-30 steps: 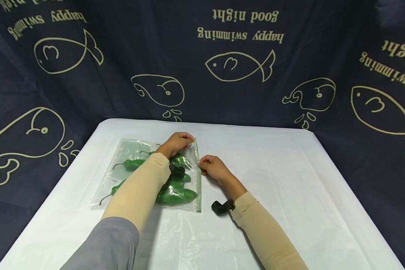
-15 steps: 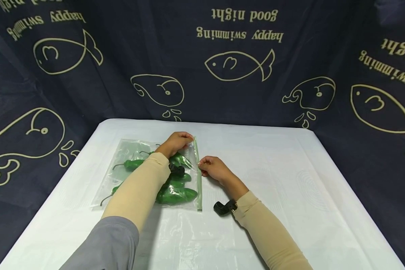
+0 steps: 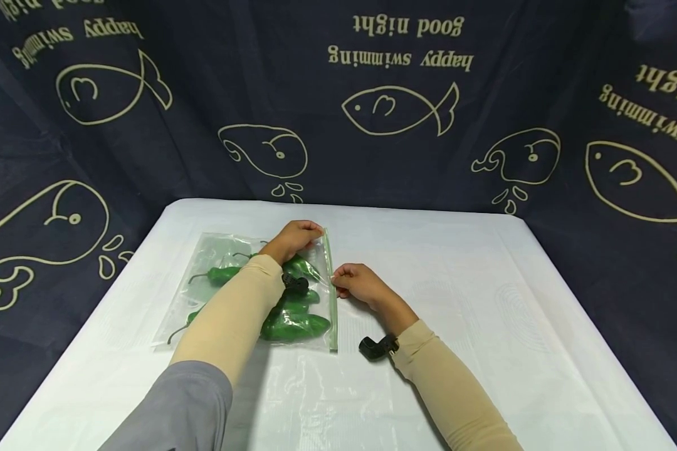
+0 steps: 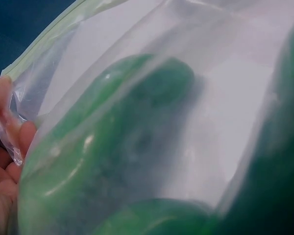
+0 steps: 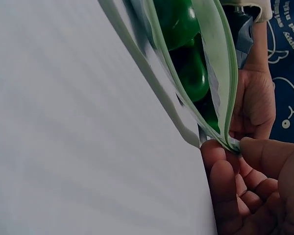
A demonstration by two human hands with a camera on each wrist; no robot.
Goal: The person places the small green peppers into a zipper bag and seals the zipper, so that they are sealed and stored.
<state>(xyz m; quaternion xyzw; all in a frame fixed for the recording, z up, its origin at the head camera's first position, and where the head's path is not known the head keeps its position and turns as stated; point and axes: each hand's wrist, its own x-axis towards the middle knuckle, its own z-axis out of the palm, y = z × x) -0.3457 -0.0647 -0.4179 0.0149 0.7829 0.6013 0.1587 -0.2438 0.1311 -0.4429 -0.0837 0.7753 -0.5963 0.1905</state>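
Observation:
A clear zip bag [image 3: 211,246] lies on the table with several long green peppers [image 3: 298,326] inside, their stems toward the left. Its pale green zip strip [image 3: 333,319] runs along the right edge. At the far corner, my left hand [image 3: 296,238] pinches the bag; the left wrist view shows the thumb and a finger on the film beside the strip. My right hand [image 3: 362,283] pinches the strip below that corner. In the right wrist view, the bag's mouth gapes on the near side of the right fingers [image 5: 223,181], and shiny peppers [image 5: 186,73] show through it.
A white-covered table [image 3: 474,288] extends to the right of the bag. Behind it hangs a dark blue cloth [image 3: 417,169] printed with fish and lettering. My left forearm [image 3: 234,307] crosses over the bag and hides part of the peppers.
My right hand has slid slightly toward me along the zip strip. The near end of the strip has shifted a little. My left hand stays at the far corner.

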